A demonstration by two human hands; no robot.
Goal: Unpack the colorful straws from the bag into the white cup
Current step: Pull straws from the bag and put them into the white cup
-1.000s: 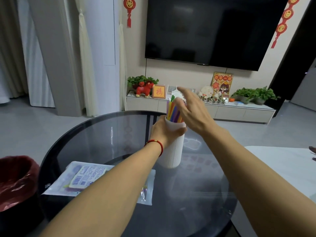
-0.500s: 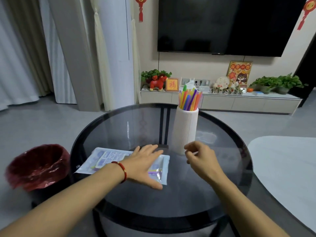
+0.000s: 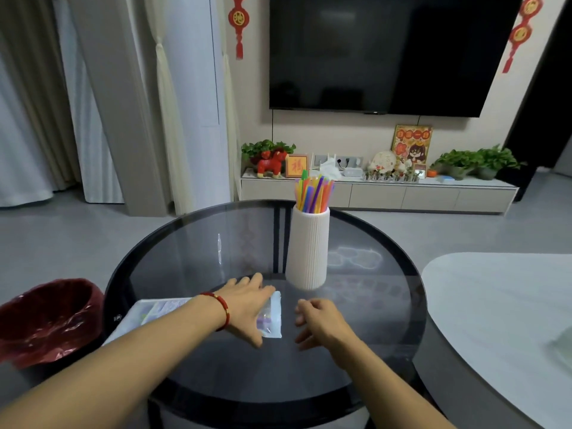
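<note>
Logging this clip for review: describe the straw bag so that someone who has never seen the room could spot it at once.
Find the round dark glass table in front of the TV. On its near left part, short of the ribbed white cup of colorful straws, the bag lies flat under the left hand. It is the only flat, clear plastic packet there, with a printed label.

The room is lit evenly and softly, at moderate brightness, with no hard shadows cast. Pale reflections are seen on the glass table, including a thin bright streak near its left half. Faint glare is carried by the dark television. Straight lines are bent outward toward the edges by the wide lens. Slight motion blur is shown on the right hand, and fine detail is softened throughout.
</note>
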